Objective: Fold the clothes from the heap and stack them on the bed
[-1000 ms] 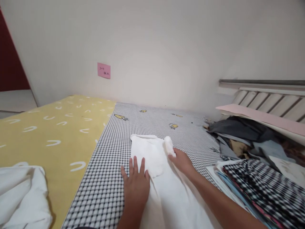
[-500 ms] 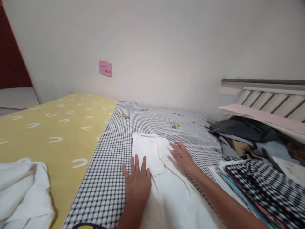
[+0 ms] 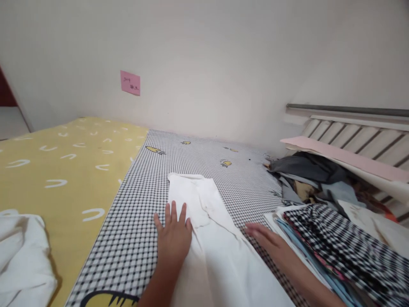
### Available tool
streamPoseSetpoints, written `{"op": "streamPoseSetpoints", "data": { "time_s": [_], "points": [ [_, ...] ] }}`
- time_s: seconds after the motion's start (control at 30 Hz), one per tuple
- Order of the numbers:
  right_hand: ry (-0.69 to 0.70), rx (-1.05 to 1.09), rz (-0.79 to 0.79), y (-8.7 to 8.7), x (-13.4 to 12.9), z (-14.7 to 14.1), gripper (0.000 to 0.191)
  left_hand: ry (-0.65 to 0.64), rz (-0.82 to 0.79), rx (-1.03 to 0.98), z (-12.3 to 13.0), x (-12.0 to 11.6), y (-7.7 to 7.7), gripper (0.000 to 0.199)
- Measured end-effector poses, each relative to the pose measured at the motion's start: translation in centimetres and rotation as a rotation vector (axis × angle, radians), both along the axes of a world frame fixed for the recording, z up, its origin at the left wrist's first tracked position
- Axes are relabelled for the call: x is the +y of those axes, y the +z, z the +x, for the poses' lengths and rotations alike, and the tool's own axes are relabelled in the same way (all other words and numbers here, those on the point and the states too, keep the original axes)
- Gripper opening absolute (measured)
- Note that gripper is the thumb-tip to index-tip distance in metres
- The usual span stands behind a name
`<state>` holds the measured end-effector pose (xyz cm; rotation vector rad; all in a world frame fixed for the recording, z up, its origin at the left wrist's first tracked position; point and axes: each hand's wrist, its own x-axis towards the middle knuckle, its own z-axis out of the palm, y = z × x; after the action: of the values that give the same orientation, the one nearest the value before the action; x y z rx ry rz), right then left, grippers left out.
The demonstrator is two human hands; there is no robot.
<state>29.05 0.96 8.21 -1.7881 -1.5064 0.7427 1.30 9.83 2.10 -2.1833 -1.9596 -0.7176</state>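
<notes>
A long white garment (image 3: 220,247) lies spread on the checked sheet, its narrow far end folded into flat layers. My left hand (image 3: 174,238) rests palm down at its left edge with the fingers spread, partly on the cloth and partly on the sheet. To the right of the garment, my right hand (image 3: 266,238) is just off its edge, fingers stretched out and holding nothing. The near end of the garment runs out of view at the bottom.
A stack of folded clothes (image 3: 322,243) stands close to my right forearm, with a loose dark pile (image 3: 306,168) behind it. Another white cloth (image 3: 24,260) lies on the yellow sheet (image 3: 76,179) at left. A wall and a slatted rail (image 3: 354,132) bound the bed.
My right hand has left the garment's upper right side and moved right and toward me. That side now lies flatter and straighter. My left hand stays on the left edge.
</notes>
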Motion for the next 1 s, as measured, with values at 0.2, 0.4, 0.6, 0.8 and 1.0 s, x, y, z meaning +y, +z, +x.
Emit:
{"op": "streamPoseSetpoints", "data": {
  "time_s": [0.2,0.4,0.6,0.8,1.0],
  "points": [
    [-0.085,-0.413,0.114,-6.1,-7.9,5.2,0.050,0.031,-0.084,0.075,-0.2,0.0,0.6,0.051],
    [-0.034,-0.499,0.152,-6.2,-6.9,3.6,0.044,0.065,-0.043,0.193,-0.3,-0.2,1.6,0.051],
    [-0.045,-0.467,0.093,-5.6,-6.5,3.0,0.043,0.070,-0.216,0.138,-0.6,-1.9,3.6,0.053],
    [-0.039,-0.456,-0.088,-2.3,-6.4,1.7,0.041,-0.150,-0.121,0.266,-0.5,-9.5,3.4,0.053],
    [-0.025,-0.559,-0.161,0.4,-9.7,-1.4,0.034,-0.388,-0.342,0.185,0.8,-16.5,2.2,0.053]
  ]
}}
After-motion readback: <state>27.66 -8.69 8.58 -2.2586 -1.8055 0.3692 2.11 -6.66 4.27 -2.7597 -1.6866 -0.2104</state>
